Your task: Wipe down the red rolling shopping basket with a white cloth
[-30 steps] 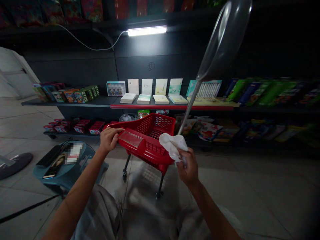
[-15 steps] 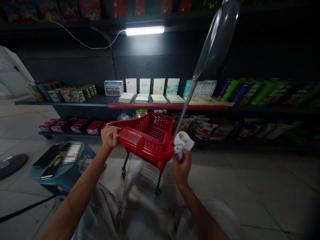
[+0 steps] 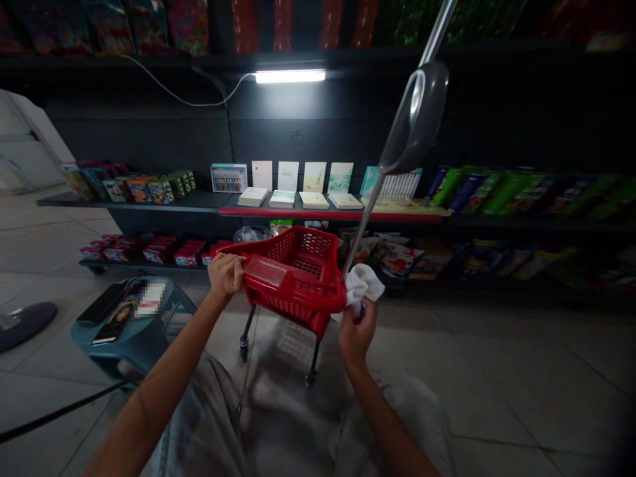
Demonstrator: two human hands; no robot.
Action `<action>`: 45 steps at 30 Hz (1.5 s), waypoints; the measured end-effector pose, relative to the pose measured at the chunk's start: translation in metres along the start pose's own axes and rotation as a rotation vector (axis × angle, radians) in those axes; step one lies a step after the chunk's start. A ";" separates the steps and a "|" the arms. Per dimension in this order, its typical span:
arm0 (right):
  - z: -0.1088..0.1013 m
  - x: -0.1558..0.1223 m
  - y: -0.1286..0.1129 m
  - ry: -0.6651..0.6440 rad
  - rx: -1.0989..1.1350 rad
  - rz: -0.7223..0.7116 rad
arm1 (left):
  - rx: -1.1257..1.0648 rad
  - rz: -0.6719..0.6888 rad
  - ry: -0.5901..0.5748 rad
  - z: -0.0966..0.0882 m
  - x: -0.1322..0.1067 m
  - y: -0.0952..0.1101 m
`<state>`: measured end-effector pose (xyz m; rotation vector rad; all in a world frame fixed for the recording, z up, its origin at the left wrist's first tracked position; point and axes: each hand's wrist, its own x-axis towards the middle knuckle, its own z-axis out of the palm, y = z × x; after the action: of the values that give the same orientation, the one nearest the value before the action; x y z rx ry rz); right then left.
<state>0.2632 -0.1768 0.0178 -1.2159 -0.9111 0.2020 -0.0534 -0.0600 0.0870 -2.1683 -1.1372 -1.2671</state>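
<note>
In front of me stands a small red shopping cart [image 3: 278, 298] on thin dark legs with casters. My left hand [image 3: 226, 275] is closed around the left end of its handle. A crumpled white cloth [image 3: 366, 283] is pinched in my right hand [image 3: 358, 329], pressed against the right corner of the cart by the foot of a metal pole. That pole [image 3: 366, 215] rises from the corner, tilted to the right, and carries a dark grey oval piece [image 3: 416, 119] partway up. The cart's basket shows bare grid at its bottom.
Behind the cart runs a dark shelf [image 3: 328, 214] with upright cards, stacked booklets [image 3: 253, 197] and snack packets [image 3: 477, 192]. A lit tube lamp [image 3: 291, 76] hangs above. At left, a blue stool [image 3: 129, 351] bears a phone [image 3: 115, 323]. A round dark base [image 3: 30, 326] lies farther left.
The pole and its grey oval piece appear lower and further left in view. Both hands keep their grips, and the cloth stays at the cart's right corner. My view has shifted slightly.
</note>
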 end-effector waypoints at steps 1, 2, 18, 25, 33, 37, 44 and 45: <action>-0.001 -0.002 -0.002 0.011 0.002 0.004 | 0.006 -0.002 0.008 -0.003 -0.003 0.003; -0.003 -0.003 -0.004 0.021 0.001 0.005 | 0.016 -0.006 0.014 -0.005 -0.005 0.006; -0.016 0.021 -0.009 -0.011 0.019 0.030 | 0.187 -0.109 -0.095 -0.020 -0.008 0.055; -0.016 0.026 -0.026 -0.002 -0.024 -0.094 | 0.238 -0.165 -0.146 -0.011 0.002 0.069; -0.004 0.042 -0.028 0.045 -0.122 -0.216 | 0.277 -0.227 -0.225 -0.006 0.009 0.082; 0.004 0.039 -0.017 0.100 -0.100 -0.229 | 0.298 -0.249 -0.301 -0.008 0.013 0.084; 0.032 0.015 0.043 0.235 -0.026 -0.082 | 0.340 -0.269 -0.337 -0.011 0.016 0.086; 0.040 0.012 0.054 0.232 -0.017 -0.022 | 0.340 -0.269 -0.339 -0.011 0.016 0.087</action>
<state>0.2610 -0.1206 -0.0206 -1.2164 -0.7247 0.0337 0.0139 -0.1121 0.1129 -2.0637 -1.6894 -0.7397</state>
